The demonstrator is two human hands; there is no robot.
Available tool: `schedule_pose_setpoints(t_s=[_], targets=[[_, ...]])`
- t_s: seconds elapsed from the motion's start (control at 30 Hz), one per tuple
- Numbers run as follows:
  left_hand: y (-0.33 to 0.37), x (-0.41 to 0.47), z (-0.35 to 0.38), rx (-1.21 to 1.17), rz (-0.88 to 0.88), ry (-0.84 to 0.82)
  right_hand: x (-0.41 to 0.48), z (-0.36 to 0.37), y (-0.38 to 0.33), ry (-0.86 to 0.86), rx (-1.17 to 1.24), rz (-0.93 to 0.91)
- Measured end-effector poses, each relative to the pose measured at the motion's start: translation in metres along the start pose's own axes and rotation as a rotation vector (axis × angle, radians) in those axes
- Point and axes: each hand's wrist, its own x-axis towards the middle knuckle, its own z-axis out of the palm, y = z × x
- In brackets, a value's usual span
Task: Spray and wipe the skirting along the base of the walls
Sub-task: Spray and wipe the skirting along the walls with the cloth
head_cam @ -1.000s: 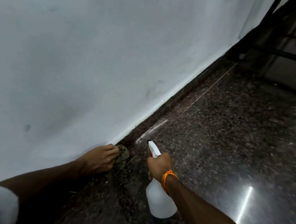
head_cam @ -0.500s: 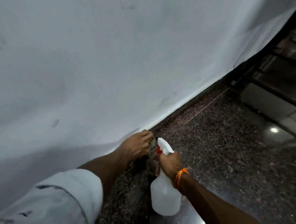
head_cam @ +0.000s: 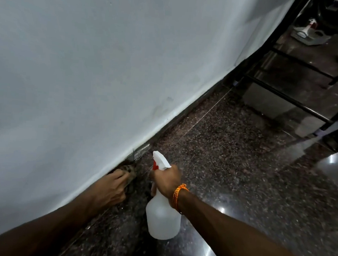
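1. Head view gives me the white wall (head_cam: 108, 64) filling the left side, meeting the speckled dark floor (head_cam: 240, 181) along a slanting line.
2. Skirting (head_cam: 174, 122), the thing I'm cleaning, is the dark band at the wall's foot. It runs from lower centre away towards a black metal frame (head_cam: 285, 95), and one patch of it looks wet and shiny.
3. Spray bottle (head_cam: 162, 220) is held upright near the floor, nozzle aimed towards that band.
4. My right hand (head_cam: 167, 180) has its fingers clenched round the bottle's neck at the red trigger.
5. My left hand (head_cam: 111, 187) has its fingers curled on the cloth (head_cam: 129, 170), pressing it against the skirting just short of the wet patch.
6. I judge this as mid-run: one stretch is being wiped, with the spray ready. The next move calls for a squeeze at the length ahead, then sliding the cloth along it, flush to the band.
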Motion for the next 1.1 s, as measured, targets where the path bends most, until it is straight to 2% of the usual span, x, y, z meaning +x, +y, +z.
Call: schedule_pose_setpoints(t_s=[0.1,0.27,0.37,0.47,0.63,0.8,0.93,1.1], targets=[[-0.013,0.019,-0.002,0.080,-0.021,0.058,0.006,0.000,0.002,0.003,-0.021,0.009],[-0.040,0.076,-0.015,0.041,-0.019,-0.007,0.023,-0.009,0.001,0.002,0.061,0.034],[-0.022,0.053,-0.010,0.030,0.042,-0.073,0.029,-0.024,-0.006,-0.010,0.071,0.038],[-0.008,0.021,0.009,0.067,-0.005,-0.050,0.034,-0.032,-0.014,-0.037,0.058,0.017],[-0.011,0.030,0.014,0.144,-0.046,0.046,0.041,-0.039,-0.009,-0.045,0.040,-0.007],[-0.021,0.044,0.009,0.097,-0.068,0.004,0.043,-0.044,-0.006,-0.049,0.052,0.042],[-0.037,0.084,-0.002,0.092,-0.093,-0.092,0.048,-0.046,0.004,-0.010,0.113,0.059],[-0.056,0.147,-0.021,0.053,-0.156,-0.103,0.050,-0.057,0.005,0.042,0.188,0.075]])
